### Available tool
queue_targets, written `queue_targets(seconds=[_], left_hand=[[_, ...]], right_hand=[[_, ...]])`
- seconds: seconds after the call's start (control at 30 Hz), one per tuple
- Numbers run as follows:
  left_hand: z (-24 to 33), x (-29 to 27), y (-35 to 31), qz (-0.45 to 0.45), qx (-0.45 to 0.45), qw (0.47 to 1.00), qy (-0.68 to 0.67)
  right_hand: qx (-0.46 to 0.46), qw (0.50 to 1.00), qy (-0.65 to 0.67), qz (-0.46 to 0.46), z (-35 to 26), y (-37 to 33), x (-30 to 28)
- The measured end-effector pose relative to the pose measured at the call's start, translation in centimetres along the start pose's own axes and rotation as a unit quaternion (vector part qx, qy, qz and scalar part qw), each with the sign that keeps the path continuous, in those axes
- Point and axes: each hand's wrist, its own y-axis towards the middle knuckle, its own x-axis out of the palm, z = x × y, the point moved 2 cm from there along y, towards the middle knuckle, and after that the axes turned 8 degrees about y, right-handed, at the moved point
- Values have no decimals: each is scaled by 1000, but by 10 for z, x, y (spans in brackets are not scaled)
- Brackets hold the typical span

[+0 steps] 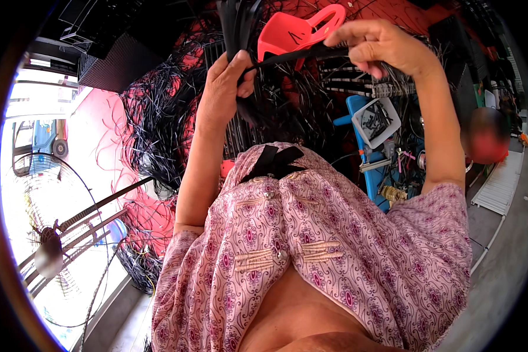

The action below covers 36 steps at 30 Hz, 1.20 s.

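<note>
My left hand [222, 88] is closed around a bundle of flat black strips [239, 28]. The bundle's upper ends stick up above the fist, and more dark strands hang below it. A black band of strip [302, 56] runs sideways from that fist to my right hand [390, 51], whose fingers are curled on its far end, with the index finger partly stretched out. Behind the band sits a red plastic chair [284, 35]. Some black strip pieces [273, 161] lie on the patterned cloth over my lap.
Heaps of loose black strips [158, 129] cover much of the red floor [108, 123]. To the right, a blue stool [358, 108] carries a grey bin [376, 122] with dark bits, among small tools. A standing fan [50, 234] is at the left, and a white slatted panel [498, 185] at the far right.
</note>
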Motion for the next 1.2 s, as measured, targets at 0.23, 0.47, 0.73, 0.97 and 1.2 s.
queue_targets(seconds=[0.23, 0.47, 0.73, 0.97, 1.2], left_hand=[[-37, -37, 9, 25, -40, 998, -47], [-48, -33, 14, 12, -49, 998, -43], [-55, -27, 10, -2, -70, 997, -20], [-68, -31, 4, -13, -73, 997, -11], [-78, -37, -6, -8, -97, 995, -16]], right_hand=[[-103, 878, 467, -22, 60, -16, -7], [-263, 677, 676, -125, 62, -14, -3], [-343, 772, 527, 91, 58, -11, -16], [-311, 768, 405, 387, 40, -23, -24], [-347, 722, 330, 500, 28, -34, -35]])
